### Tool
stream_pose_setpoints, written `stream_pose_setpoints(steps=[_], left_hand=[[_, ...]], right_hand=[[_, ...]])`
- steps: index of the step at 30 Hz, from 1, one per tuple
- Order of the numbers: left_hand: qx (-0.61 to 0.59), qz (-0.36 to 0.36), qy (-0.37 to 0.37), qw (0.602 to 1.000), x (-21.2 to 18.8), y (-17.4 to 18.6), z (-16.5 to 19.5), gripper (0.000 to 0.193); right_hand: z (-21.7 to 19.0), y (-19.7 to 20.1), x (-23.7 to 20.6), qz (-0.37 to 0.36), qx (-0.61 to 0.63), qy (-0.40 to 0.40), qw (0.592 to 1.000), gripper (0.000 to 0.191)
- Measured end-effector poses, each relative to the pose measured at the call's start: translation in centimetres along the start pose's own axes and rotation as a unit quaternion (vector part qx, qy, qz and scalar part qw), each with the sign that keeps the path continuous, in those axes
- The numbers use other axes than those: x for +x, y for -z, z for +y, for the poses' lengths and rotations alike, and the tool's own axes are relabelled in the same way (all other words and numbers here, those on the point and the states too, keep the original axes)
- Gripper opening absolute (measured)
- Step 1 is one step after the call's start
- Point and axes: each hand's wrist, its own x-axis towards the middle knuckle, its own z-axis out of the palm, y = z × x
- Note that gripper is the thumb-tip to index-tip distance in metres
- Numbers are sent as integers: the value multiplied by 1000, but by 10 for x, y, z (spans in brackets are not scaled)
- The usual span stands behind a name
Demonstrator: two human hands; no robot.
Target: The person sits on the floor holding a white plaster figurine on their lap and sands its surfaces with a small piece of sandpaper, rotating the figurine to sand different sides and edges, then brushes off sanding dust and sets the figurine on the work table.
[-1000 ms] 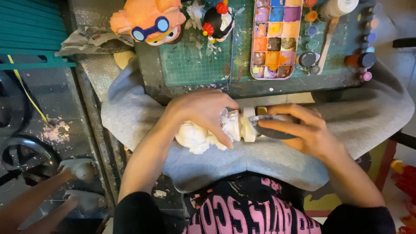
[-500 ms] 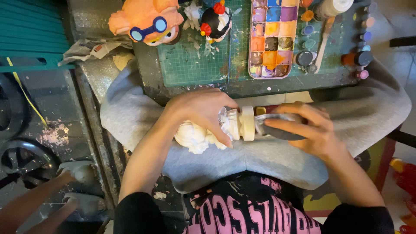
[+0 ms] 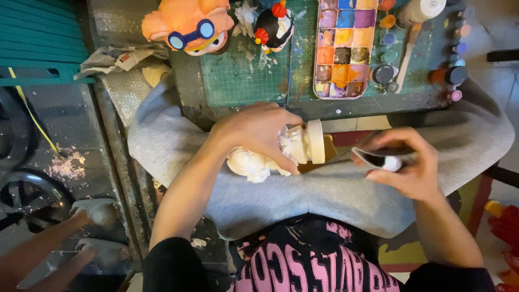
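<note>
Gripped by the left hand (image 3: 254, 132): an unpainted white plaster figurine (image 3: 250, 164), lying sideways on a grey cloth (image 3: 324, 197) spread across the lap. Fingers curled over its top, thumb tucked below, clamping it at mid-frame. Round cream base (image 3: 315, 141) turned towards 3 o'clock, probably so as to face the other hand, with the lap taking the weight and stopping any roll.

Pinched in the right hand (image 3: 413, 167), at 3 o'clock from the figurine: a small dark folded sheet (image 3: 376, 158) with a pale inner face, kind of material hard to tell. Fingers pressed together along its upper edge, thumb underneath, folded edge pointing back at the base.

At 12 o'clock, on the table: a green cutting mat (image 3: 243, 78), a rectangular paint palette with many coloured wells (image 3: 343, 48), a painted orange figure with blue goggles (image 3: 186, 24), a black-and-white figure with red trim (image 3: 273, 27), and small paint pots (image 3: 451, 75). At 8 o'clock, another person's hand (image 3: 81, 219) on something white.

Compared with half a second earlier: right hand no longer against the base but drawn clear of it towards 3 o'clock, sheet now apart from the plaster; left hand and figurine much where they were.
</note>
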Motion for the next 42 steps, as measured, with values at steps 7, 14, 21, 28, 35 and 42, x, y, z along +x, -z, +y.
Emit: stream_pose_setpoints(steps=[7, 14, 21, 28, 35, 42], left_hand=[[-23, -20, 16, 999, -49, -18, -3, 74], [-34, -33, 17, 999, -105, -19, -27, 74], [-22, 0, -9, 1000, -113, -16, -35, 76], [3, 7, 0, 1000, -121, -12, -40, 77], [7, -29, 40, 999, -120, -14, -38, 76], [-4, -19, 20, 1000, -128, -12, -65, 77]], right_hand=[[13, -34, 3, -34, 24, -159, 986, 43], [-4, -104, 11, -64, 12, -193, 979, 35], [-20, -131, 23, -53, 144, -207, 966, 46], [-10, -146, 22, -31, 186, -182, 965, 45], [-15, -157, 35, -80, 56, -145, 985, 43], [-6, -177, 61, -99, 61, -165, 979, 40]])
